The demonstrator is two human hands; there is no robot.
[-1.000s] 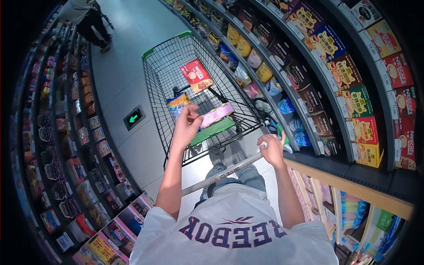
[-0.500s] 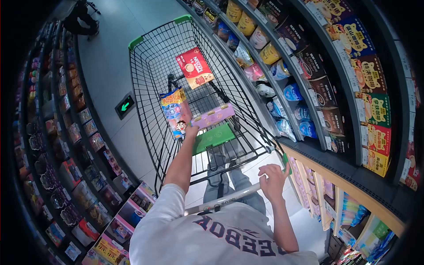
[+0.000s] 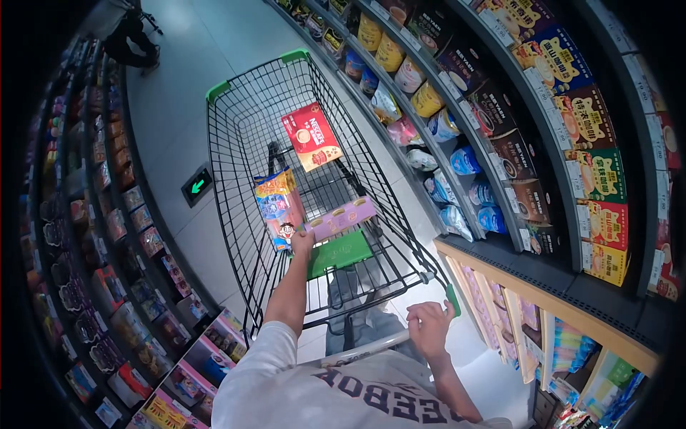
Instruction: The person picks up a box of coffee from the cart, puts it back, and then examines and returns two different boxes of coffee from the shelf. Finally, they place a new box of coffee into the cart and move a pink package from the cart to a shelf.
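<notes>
Both hands busy: left hand (image 3: 302, 242) pinched pink box (image 3: 341, 217), best lowered flat at three o'clock of snack bag (image 3: 275, 207); right hand (image 3: 429, 327) gripped cart handle (image 3: 371, 348).

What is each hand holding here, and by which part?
Left hand grips the pink box by its left end, inside the cart. Right hand grips the cart handle near its right end.

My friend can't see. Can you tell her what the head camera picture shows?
A person's left hand holds a pink box inside a black wire shopping cart, while the right hand grips the cart's handle. A red box and a snack bag lie in the cart, between shelves of packaged food.
</notes>
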